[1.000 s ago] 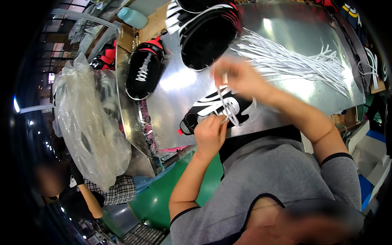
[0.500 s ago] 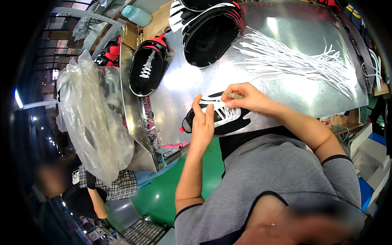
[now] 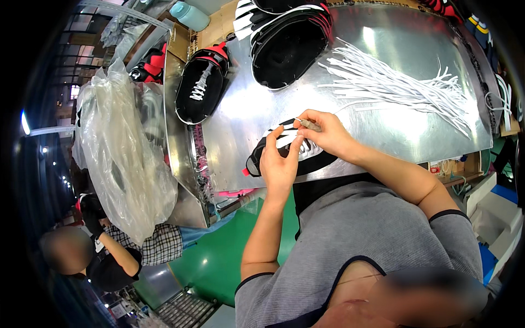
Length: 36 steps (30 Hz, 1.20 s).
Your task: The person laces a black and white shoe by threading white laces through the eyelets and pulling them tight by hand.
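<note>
A black-and-white shoe upper (image 3: pixel 321 158) with white laces crossing its middle and a red tab at its left end lies near the table's front edge. My left hand (image 3: pixel 280 167) rests over its left half, thumb and forefinger spread apart; its other fingers are hidden. Pinched in my right hand (image 3: pixel 331 134) is a small hand tool (image 3: pixel 310 125) with a greyish handle and a thin metal tip, held over the laces. The fingertips of my right hand almost meet my left thumb there.
White laces (image 3: pixel 399 82) lie loosely heaped at the back right of the metal table (image 3: pixel 235 136). Stacked black uppers (image 3: pixel 290 54) stand behind; another laced upper (image 3: pixel 201 85) sits at left. Plastic sheeting (image 3: pixel 123 158) hangs beyond the left edge, near another person (image 3: pixel 117 257).
My left hand has shifted right along the upper, its thumb closer to my right hand. The tool has turned, its tip now pointing up and left. The person at left has raised an arm.
</note>
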Motion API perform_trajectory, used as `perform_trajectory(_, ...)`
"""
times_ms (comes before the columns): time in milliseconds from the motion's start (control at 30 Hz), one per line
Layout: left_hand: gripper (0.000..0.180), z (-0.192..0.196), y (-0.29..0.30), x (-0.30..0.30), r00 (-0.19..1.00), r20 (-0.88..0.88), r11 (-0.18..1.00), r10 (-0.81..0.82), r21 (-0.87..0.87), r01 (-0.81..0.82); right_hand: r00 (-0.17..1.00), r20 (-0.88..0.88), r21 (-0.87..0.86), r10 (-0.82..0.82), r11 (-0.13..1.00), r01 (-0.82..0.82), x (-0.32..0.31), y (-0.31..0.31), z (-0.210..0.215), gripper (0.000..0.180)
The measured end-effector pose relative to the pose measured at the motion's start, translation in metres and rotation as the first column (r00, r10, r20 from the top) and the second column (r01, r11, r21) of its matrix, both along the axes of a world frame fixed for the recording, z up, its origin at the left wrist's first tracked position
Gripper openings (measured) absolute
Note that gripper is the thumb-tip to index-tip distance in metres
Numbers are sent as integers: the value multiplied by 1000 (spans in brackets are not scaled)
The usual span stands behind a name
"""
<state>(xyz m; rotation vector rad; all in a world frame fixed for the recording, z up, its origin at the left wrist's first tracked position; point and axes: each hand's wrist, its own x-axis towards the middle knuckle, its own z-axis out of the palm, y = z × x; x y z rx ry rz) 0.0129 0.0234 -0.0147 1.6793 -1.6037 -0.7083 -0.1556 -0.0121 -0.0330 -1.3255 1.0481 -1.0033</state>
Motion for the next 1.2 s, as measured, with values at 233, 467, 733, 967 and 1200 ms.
perform_trajectory(233, 45, 2, 4, -4, 1000, 2, 1000, 13, -24, -13, 996, -72, 120, 53, 992, -44, 1, -3, 10, 16)
perform_trajectory(467, 46, 0, 8, -7, 998, -26, 997, 64, -30, -65, 998, -61, -32, 14, 999, -16, -15, 15, 12, 19)
perform_trajectory(733, 49, -7, 7, -5, 998, 10, 994, 67, -85, -66, 939, -337, -166, 72, 977, -134, -28, 20, 23, 14)
perform_trajectory(967, 42, -7, 11, -10, 978, -207, 997, 16, -67, -30, 765, -638, -217, 92, 931, -293, -8, 11, 15, 18)
perform_trajectory(1200, 39, -3, 7, -4, 989, -136, 998, -60, -8, 60, 635, -736, -17, 236, 931, -365, -11, -4, 52, 20)
